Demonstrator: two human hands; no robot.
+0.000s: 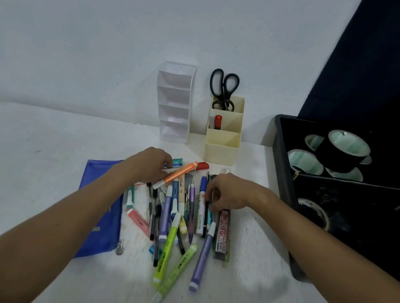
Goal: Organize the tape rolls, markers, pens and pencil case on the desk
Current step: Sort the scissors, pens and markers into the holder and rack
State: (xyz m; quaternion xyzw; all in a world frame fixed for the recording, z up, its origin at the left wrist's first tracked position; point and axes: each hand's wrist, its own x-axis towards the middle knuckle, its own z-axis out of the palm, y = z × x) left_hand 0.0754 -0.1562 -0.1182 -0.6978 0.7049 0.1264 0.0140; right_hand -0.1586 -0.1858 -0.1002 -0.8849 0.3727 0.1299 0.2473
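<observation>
Sorting this heap goes best by lifting one kind at a time: the green highlighters [168, 246] and purple markers [201, 256] lie nearest, crossed over dark pens. Mid-pile, the right hand [229, 193] curls its fingers round a thin dark pen, while the left hand [149, 163], fingers bent, touches the orange marker [178, 175]; whether it grips I cannot tell. Beyond stand the cream holder [222, 141] and white organizer [173, 102]; the blue pencil case [100, 204] lies left, and tape rolls [346, 150] sit in the black bin at right.
</observation>
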